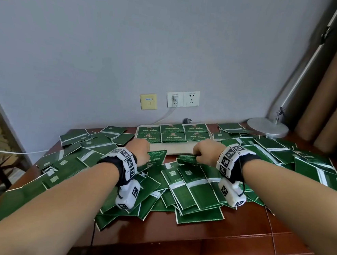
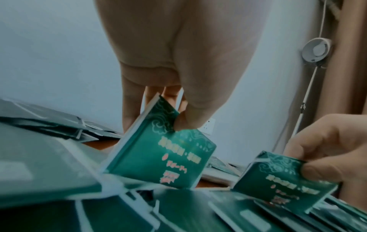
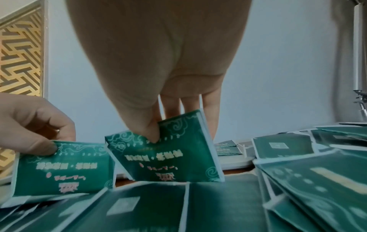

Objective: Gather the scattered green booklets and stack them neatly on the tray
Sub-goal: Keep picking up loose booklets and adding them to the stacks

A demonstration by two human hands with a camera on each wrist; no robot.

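Many green booklets (image 1: 190, 191) lie scattered over the brown desk. My left hand (image 1: 140, 150) pinches one folded booklet (image 1: 156, 158) by its top edge; the left wrist view shows thumb and fingers gripping this booklet (image 2: 160, 155) as it stands tilted on the pile. My right hand (image 1: 204, 149) pinches a second booklet (image 1: 187, 159), which the right wrist view shows as an upright booklet (image 3: 168, 158). Both hands hover just in front of the pale tray (image 1: 173, 148), where several folded booklets (image 1: 173, 133) sit in two neat rows.
A silver lamp base (image 1: 267, 127) stands at the back right beside brown curtains. Wall sockets (image 1: 182, 99) with a white cable are behind the tray. Bare desk wood (image 1: 235, 236) shows at the front edge. A patterned screen (image 3: 20, 55) stands to the left.
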